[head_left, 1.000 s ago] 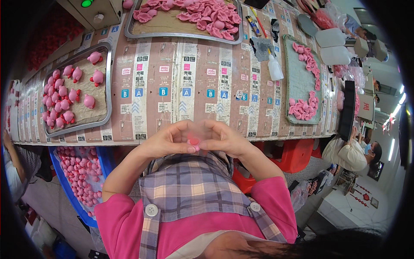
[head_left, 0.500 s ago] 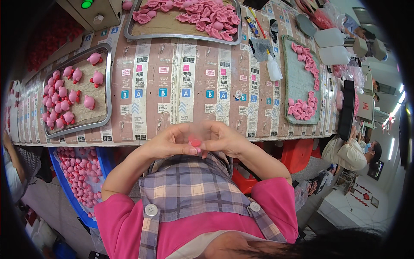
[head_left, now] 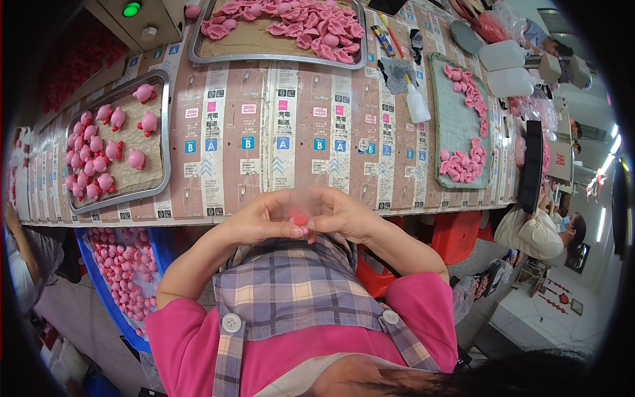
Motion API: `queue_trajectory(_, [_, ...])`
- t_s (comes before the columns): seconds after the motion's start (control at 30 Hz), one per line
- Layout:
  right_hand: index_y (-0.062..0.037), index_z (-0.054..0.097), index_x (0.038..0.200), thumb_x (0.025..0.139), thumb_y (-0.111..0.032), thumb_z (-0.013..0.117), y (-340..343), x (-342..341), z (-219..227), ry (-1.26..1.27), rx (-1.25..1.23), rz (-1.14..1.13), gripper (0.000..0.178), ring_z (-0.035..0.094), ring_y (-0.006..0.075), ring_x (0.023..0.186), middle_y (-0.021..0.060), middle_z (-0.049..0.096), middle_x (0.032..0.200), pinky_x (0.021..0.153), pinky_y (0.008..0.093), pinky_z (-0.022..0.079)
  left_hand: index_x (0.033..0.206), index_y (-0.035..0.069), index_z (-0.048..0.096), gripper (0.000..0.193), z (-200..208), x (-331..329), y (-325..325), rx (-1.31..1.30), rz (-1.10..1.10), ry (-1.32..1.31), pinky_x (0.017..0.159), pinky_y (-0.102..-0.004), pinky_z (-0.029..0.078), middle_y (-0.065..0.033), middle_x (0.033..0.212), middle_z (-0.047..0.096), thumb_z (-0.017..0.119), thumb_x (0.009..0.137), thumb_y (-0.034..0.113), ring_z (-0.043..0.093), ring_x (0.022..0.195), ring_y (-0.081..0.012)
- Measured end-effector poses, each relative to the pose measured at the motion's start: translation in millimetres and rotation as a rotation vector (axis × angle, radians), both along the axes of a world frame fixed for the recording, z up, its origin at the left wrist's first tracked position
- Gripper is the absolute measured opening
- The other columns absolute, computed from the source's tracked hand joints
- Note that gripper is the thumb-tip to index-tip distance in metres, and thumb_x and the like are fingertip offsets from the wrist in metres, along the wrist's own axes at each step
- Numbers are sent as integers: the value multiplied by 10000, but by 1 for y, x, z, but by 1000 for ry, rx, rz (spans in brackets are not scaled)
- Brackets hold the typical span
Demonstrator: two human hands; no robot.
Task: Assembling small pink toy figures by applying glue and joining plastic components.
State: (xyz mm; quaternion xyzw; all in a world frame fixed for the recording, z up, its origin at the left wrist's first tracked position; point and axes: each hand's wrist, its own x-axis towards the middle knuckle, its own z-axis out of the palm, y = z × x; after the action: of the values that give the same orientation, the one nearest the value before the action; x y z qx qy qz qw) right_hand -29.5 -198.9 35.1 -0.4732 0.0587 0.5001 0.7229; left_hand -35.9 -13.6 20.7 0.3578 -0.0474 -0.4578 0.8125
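Note:
Both my hands meet in front of my apron, just off the table's near edge. Between their fingertips is a small red rounded piece [head_left: 299, 219], much like the red feet on the round pink figures [head_left: 137, 159] in the left tray. My left hand [head_left: 264, 216] pinches it from the left, thumb along its lower side. My right hand [head_left: 340, 213] closes on it from the right, thumb and fingers bent round it. A blurred patch covers the upper fingers, so I cannot tell whether a pink body is joined to the red piece.
Left on the table stands a metal tray [head_left: 167, 132] of figures; a far metal tray [head_left: 278, 61] holds pink shell-like pieces. A green tray [head_left: 433, 119], a white squeeze bottle [head_left: 417, 106] and pens lie right. Below left is a blue bin [head_left: 99, 278] of figures. Co-workers sit at both sides.
The view has shifted slightly. My hands stay together around the red piece, which seems turned a little between the fingertips.

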Motion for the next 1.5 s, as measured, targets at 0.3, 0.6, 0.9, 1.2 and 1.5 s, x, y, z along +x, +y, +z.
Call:
queue_trajectory(0.3, [-22, 475, 887, 744, -77, 593, -1, 0, 1, 3, -10, 0, 193, 547, 120, 747, 64, 544, 822, 596, 238, 494, 877, 57, 514, 255, -1, -1, -2, 17, -1, -15, 718, -214, 416, -18, 835, 543, 687, 704, 129, 524, 788, -87])
queue_trajectory(0.6, [-27, 479, 883, 746, -91, 605, -1, 0, 1, 16, -6, -4, 197, 545, 115, 755, 57, 544, 821, 595, 234, 492, 878, 59, 517, 239, -1, -1, -1, 21, 4, 17, 713, -213, 422, -18, 842, 542, 676, 705, 104, 524, 788, -84])
queue_trajectory(0.9, [-32, 478, 873, 738, -83, 602, -1, -2, 0, 8, -10, -9, 190, 540, 108, 731, 50, 539, 804, 591, 232, 487, 881, 55, 513, 228, -1, -1, -1, 16, 9, -1, 723, -217, 422, -26, 858, 542, 665, 715, 90, 526, 802, -91])
queue_trajectory(1.2, [-14, 492, 933, 731, -64, 584, -5, 5, 8, -176, -16, -19, 228, 533, 137, 843, 74, 497, 965, 726, 258, 464, 917, 48, 512, 257, -1, -3, -1, 223, 74, -317, 753, -249, 421, -35, 896, 539, 659, 709, 73, 523, 852, -112])
queue_trajectory(1.5, [-22, 516, 1003, 733, -72, 585, -9, 3, 4, -764, -222, -152, 283, 520, 180, 952, 102, 435, 1094, 819, 284, 425, 1024, 38, 463, 446, 15, 7, -6, 802, 286, -1089, 769, -300, 423, -97, 947, 528, 670, 630, 5, 533, 883, -216])
